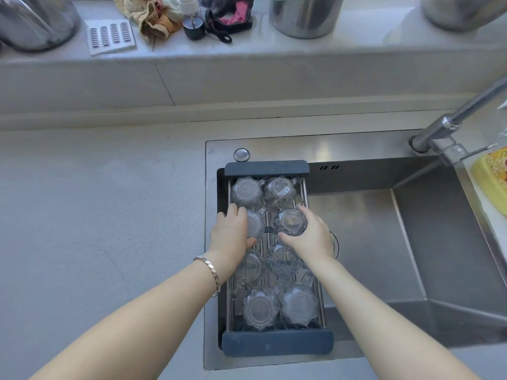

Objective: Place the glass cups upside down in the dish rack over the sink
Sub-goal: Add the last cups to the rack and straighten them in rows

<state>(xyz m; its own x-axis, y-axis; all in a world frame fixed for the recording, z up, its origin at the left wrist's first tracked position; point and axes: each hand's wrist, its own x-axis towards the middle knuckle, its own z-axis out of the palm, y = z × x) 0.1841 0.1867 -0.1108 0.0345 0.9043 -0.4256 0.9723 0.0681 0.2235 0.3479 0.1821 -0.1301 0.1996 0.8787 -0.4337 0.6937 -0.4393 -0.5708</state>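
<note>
No legible text, brand or number appears anywhere in the view. The upturned base of the glass cup (279,191) at the far right of the dish rack (277,345) carries a small striped sticker resembling a barcode, too small to read. The yellow patterned item (492,176) beside the sink shows no readable characters.

Premises are a domestic kitchen. Evidence: a stainless steel sink (384,242) set into a pale grey countertop (96,215), served by a chrome faucet (450,124), with a slatted dish rack (277,344) spanning the basin's left side and loaded with inverted glass cups (260,308). A raised ledge (247,58) behind carries steel pots (304,16), crumpled cloths (153,17) and a small spray bottle (192,23); a yellow sponge (491,176) lies at the right edge.
</note>
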